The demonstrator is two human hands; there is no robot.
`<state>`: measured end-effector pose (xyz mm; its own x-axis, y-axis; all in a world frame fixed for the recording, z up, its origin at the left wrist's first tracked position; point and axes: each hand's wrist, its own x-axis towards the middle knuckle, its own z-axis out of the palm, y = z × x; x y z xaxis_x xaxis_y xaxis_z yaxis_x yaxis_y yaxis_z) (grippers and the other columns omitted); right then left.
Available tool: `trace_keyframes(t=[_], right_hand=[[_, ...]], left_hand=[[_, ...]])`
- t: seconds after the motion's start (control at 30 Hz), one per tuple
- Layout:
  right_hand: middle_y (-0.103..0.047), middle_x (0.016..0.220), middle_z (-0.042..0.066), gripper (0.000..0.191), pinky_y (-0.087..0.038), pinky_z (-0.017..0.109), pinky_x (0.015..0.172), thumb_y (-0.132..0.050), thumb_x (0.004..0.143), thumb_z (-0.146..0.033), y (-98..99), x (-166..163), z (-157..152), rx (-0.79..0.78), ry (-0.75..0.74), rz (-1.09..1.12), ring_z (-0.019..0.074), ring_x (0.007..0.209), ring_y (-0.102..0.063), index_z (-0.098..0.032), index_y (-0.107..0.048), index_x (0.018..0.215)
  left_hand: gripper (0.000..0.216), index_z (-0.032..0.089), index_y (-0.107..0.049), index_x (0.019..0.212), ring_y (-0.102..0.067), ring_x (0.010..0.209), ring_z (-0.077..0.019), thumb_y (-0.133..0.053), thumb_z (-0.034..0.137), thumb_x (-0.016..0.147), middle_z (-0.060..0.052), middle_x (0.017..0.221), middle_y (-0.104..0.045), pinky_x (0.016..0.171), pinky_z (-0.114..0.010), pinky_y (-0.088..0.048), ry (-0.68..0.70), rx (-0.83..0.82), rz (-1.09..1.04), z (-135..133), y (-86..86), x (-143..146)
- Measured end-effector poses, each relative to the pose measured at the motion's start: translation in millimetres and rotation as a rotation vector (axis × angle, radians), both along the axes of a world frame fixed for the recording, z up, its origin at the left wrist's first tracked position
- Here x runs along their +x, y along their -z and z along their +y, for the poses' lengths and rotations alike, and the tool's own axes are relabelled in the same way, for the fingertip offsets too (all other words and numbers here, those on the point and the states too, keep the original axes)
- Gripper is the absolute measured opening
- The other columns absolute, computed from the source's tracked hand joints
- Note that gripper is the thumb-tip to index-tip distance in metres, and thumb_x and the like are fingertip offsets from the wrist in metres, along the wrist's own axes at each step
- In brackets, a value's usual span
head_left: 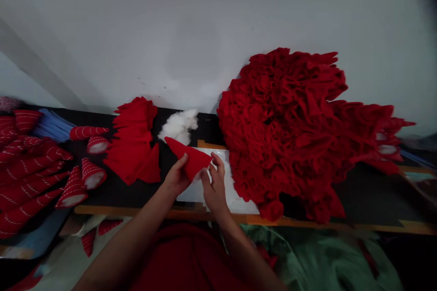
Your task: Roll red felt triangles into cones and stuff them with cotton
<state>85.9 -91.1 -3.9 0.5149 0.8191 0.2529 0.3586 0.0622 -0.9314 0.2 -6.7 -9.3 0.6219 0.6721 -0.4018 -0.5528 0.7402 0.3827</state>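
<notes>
My left hand (176, 175) and my right hand (215, 186) both pinch a red felt cone (193, 157) above a white sheet (235, 191). Its pointed tip faces up and left. A tuft of white stuffing (179, 126) lies just beyond my left hand, and a stack of flat red felt pieces (131, 141) is left of it. To the right of my right hand rises a large heap of red felt pieces (290, 132).
At the left lie several red cones with white stitching (30, 173), some stuffed with white filling (94, 173), beside a blue bundle (53, 125). A wooden strip (136, 211) edges the dark table (362, 195), which stands against a white wall (170, 32). A green bag (307, 254) sits below.
</notes>
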Motion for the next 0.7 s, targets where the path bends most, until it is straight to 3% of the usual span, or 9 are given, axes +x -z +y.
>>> trace_keyframes(t=[0.17,0.33,0.5,0.7], right_hand=[[-0.044,0.116,0.008,0.027,-0.036,0.043,0.095,-0.047,0.081,-0.025,0.7,0,-2,0.081,0.138,-0.043,0.0203,0.112,-0.041,-0.024,-0.053,0.108],[-0.046,0.116,0.009,0.035,-0.034,0.045,0.097,-0.050,0.078,-0.022,1.1,-1,2,0.106,0.091,-0.132,0.0219,0.111,-0.042,-0.024,-0.051,0.113],[-0.048,0.117,0.009,0.035,-0.039,0.043,0.092,-0.046,0.080,-0.024,-2.5,-1,0,0.096,0.082,-0.069,0.0212,0.110,-0.044,-0.024,-0.050,0.115],[-0.047,0.123,0.009,0.041,-0.033,0.042,0.098,-0.059,0.073,-0.029,-0.9,-2,0,0.066,0.059,0.092,0.0221,0.115,-0.043,-0.022,-0.053,0.113]], left_hand=[[0.027,0.008,-0.059,0.092,-0.062,0.086,-0.0197,-0.054,0.030,0.077,-0.011,0.088,-0.066,0.084,-0.031,-0.047,-0.063,-0.103,-0.026,-1,-10.4,5],[0.023,0.010,-0.060,0.088,-0.062,0.074,-0.0141,-0.049,0.028,0.081,-0.007,0.082,-0.067,0.076,-0.026,-0.049,-0.047,-0.146,-0.026,-10,-23.4,11],[0.022,0.011,-0.061,0.087,-0.062,0.080,-0.0158,-0.053,0.030,0.079,-0.008,0.086,-0.066,0.078,-0.027,-0.048,-0.058,-0.128,-0.014,-13,-18.5,10],[0.018,0.013,-0.061,0.087,-0.060,0.090,-0.0179,-0.055,0.026,0.076,-0.005,0.087,-0.066,0.089,-0.032,-0.043,-0.061,-0.053,-0.034,-13,-17.5,7]])
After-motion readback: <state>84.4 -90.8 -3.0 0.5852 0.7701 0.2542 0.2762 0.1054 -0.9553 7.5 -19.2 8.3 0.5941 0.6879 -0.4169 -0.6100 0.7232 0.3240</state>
